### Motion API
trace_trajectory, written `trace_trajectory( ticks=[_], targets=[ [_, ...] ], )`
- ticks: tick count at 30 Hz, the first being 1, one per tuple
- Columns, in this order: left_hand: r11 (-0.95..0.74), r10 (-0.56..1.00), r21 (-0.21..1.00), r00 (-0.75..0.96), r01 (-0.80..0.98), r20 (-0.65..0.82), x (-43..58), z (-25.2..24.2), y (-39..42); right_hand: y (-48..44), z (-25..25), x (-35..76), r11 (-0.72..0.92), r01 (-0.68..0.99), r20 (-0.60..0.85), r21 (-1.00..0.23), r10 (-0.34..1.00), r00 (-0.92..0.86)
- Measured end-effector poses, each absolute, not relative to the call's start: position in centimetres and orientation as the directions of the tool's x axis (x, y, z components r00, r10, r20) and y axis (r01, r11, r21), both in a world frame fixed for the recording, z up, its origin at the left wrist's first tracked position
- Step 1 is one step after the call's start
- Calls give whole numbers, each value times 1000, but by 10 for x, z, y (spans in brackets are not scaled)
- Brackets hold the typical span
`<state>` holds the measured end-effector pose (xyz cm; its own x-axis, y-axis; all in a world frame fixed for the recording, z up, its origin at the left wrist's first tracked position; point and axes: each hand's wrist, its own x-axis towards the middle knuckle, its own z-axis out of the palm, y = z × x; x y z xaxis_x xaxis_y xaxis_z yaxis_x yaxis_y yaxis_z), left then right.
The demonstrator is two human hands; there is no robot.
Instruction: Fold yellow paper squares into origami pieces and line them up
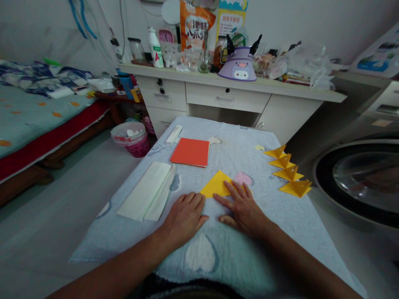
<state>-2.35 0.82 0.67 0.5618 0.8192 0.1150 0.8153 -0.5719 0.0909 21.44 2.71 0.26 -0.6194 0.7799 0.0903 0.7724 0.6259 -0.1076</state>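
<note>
A yellow folded paper triangle lies on the light blue cloth that covers the table. My left hand rests flat on the cloth, its fingertips at the triangle's lower left corner. My right hand lies flat too, fingers stretched out over the triangle's right edge. Neither hand grips anything. A stack of red-orange paper squares sits further back, and several folded yellow paper pieces stand in a row at the right edge.
A folded white sheet lies at the left of the cloth, a small white tube behind it. A cluttered white desk stands beyond, a pink bin and a bed to the left, a washing machine door to the right.
</note>
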Motion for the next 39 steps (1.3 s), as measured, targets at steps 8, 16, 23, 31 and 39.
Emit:
trace_trajectory(
  ticks=[8, 16, 23, 31, 39],
  targets=[
    [-563, 825, 94, 550, 821, 128, -27, 5, 8, 26, 6, 240, 623, 780, 102, -56, 781, -616],
    [-575, 816, 86, 561, 814, 143, -31, -1, 7, 22, 0, 286, 542, 841, 56, 2, 839, -541],
    [-564, 821, 79, 548, 822, 159, -38, -2, 5, 16, -9, 314, 489, 871, 60, 38, 869, -491],
    [-559, 820, 70, 538, 826, 195, -46, -6, 1, 8, -6, 326, 422, 906, 37, 38, 905, -424],
    [-553, 800, 134, 478, 823, 362, -46, -10, 3, 17, 12, 298, 381, 904, 271, -196, 907, -323]
  ],
)
